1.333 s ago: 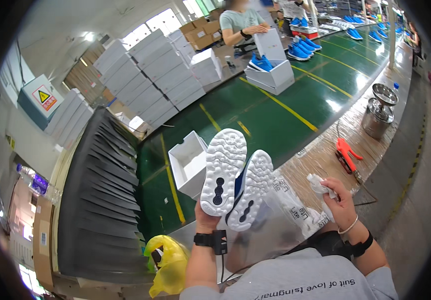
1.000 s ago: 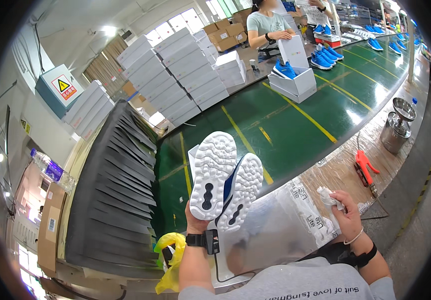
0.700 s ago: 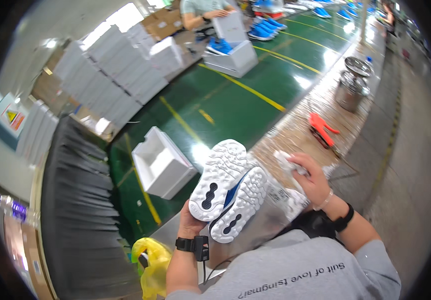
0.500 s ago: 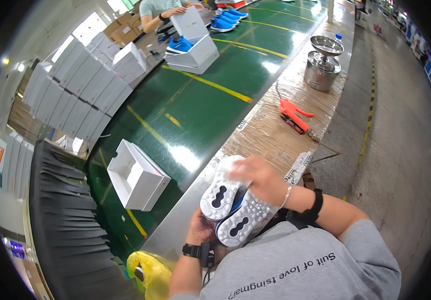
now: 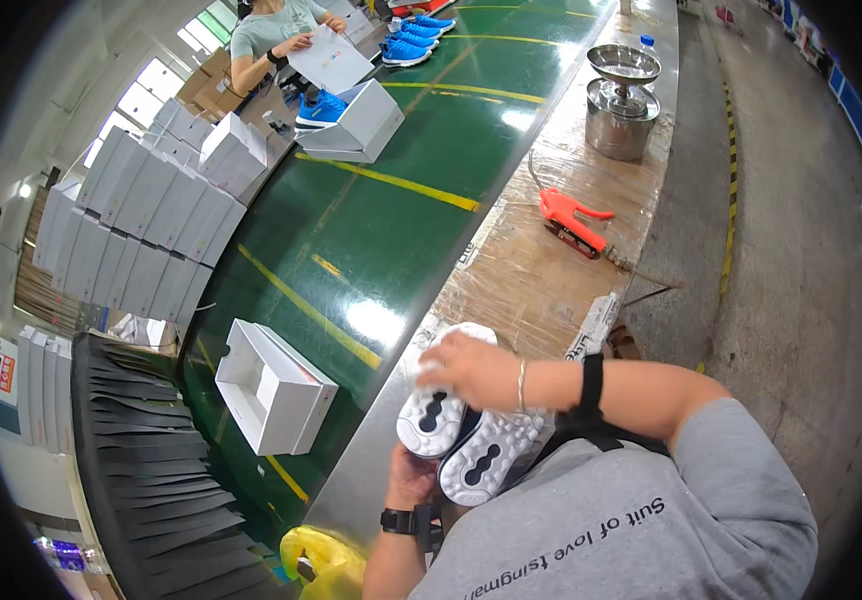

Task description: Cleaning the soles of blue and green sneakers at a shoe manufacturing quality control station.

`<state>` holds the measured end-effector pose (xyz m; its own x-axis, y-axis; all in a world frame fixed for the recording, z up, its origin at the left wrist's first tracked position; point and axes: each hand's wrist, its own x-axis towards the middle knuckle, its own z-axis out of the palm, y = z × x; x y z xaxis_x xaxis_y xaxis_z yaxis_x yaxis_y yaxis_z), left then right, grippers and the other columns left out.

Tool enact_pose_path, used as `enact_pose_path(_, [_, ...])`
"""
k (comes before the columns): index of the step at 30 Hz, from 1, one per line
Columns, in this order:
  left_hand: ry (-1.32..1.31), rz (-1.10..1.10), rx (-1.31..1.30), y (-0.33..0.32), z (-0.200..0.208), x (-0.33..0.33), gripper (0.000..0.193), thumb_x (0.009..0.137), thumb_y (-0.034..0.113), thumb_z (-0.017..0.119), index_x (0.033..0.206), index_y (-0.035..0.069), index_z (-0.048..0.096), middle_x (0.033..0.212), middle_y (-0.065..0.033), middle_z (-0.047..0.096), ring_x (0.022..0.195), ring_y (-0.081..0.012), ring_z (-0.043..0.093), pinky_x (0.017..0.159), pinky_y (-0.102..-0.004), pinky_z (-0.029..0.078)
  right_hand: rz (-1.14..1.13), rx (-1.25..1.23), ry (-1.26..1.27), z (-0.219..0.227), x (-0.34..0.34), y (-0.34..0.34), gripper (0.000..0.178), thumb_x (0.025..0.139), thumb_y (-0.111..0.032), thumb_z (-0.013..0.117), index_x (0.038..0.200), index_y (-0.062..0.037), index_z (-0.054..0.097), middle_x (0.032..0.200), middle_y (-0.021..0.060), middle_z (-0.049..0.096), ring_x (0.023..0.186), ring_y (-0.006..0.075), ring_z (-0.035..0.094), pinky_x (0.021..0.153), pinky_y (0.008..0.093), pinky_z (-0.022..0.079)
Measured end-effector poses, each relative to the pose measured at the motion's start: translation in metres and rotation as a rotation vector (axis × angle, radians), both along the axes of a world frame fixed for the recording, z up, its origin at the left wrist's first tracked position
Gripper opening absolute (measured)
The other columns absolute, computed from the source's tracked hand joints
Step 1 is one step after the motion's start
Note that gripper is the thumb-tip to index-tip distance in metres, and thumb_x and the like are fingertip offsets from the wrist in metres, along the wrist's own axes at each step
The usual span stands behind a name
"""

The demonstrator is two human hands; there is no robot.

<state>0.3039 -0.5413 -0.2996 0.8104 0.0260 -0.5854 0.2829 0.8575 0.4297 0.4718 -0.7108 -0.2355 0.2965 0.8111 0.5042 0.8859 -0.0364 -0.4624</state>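
Observation:
Close to my body is a pair of sneakers, soles up: one white sole point(image 5: 421, 432) lies nearer the belt, the other white sole point(image 5: 499, 455) beside it, each with a dark inset. My left hand point(image 5: 411, 478) grips the pair from below, its fingers partly hidden beneath the shoes. Over the upper part of the sole nearer the belt, my right hand point(image 5: 473, 372) rests with bent fingertips; whether something small is pinched there is hidden. An open white shoebox point(image 5: 296, 400) sits on the green belt to the left.
A red air gun point(image 5: 573, 222) and a steel pot-like dispenser point(image 5: 623, 118) stand on the film-covered ledge. Across the belt point(image 5: 391, 200), a person point(image 5: 291, 40) handles another shoebox point(image 5: 366, 125) with a blue sneaker. Stacked boxes point(image 5: 141, 235), black strip curtain point(image 5: 141, 450) and yellow bag point(image 5: 336, 565) are leftward.
My right hand has moved left across the soles, its fingers bent onto the sole nearer the belt. My left hand keeps hold. The camera view has shifted; across the belt, the person's box lid has tilted.

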Motion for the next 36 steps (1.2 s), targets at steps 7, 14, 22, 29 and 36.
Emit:
enact_pose_path(7, [-0.061, 0.006, 0.199, 0.008, -0.023, 0.0, 0.042, 0.088, 0.032, 0.045, 0.116, 0.003, 0.056, 0.115, -0.013, 0.06, 0.103, -0.0277, 0.059, 0.086, -0.0427, 0.05, -0.245, -0.218, 0.22, -0.03, 0.067, 0.005, 0.04, 0.068, -0.001, 0.055, 0.105, -0.0153, 0.062, 0.115, 0.0106, 0.054, 0.103, 0.0334, 0.048, 0.091, 0.0413, 0.039])
enact_pose_path(14, [-0.025, 0.019, 0.125, 0.004, -0.024, 0.007, 0.045, 0.088, 0.038, 0.045, 0.116, 0.004, 0.056, 0.116, -0.0134, 0.06, 0.104, -0.0294, 0.058, 0.091, -0.0452, 0.047, -0.051, 0.13, 0.069, -0.006, 0.016, 0.002, 0.042, 0.068, 0.003, 0.053, 0.106, -0.0146, 0.061, 0.113, 0.0106, 0.055, 0.103, 0.0318, 0.049, 0.092, 0.0411, 0.04])
enact_pose_path(22, [-0.082, 0.033, 0.029, -0.003, -0.023, 0.011, 0.043, 0.088, 0.034, 0.044, 0.115, 0.003, 0.056, 0.114, -0.0134, 0.06, 0.102, -0.0277, 0.059, 0.088, -0.0437, 0.048, -0.249, 0.003, 0.13, -0.015, 0.011, -0.067, 0.034, 0.072, -0.004, 0.056, 0.103, -0.0152, 0.064, 0.111, 0.009, 0.057, 0.1, 0.0319, 0.05, 0.09, 0.0402, 0.041])
enact_pose_path(29, [-0.078, 0.06, 0.013, -0.015, -0.01, 0.024, 0.042, 0.089, 0.032, 0.044, 0.116, 0.002, 0.056, 0.117, -0.0133, 0.059, 0.105, -0.0275, 0.058, 0.093, -0.0429, 0.045, -0.44, 0.083, 0.064, -0.068, 0.009, -0.109, 0.04, 0.069, 0.003, 0.056, 0.104, -0.0149, 0.063, 0.112, 0.0103, 0.056, 0.1, 0.0332, 0.05, 0.089, 0.0407, 0.042])
enact_pose_path(36, [-0.149, 0.173, -0.081, -0.022, -0.001, 0.025, 0.046, 0.091, 0.034, 0.043, 0.122, 0.001, 0.051, 0.123, -0.0162, 0.055, 0.112, -0.0305, 0.053, 0.097, -0.0455, 0.042, -0.384, 0.295, 0.263, -0.05, -0.01, -0.091, 0.041, 0.069, 0.002, 0.058, 0.107, -0.0115, 0.061, 0.11, 0.0142, 0.056, 0.102, 0.0355, 0.049, 0.089, 0.041, 0.04])
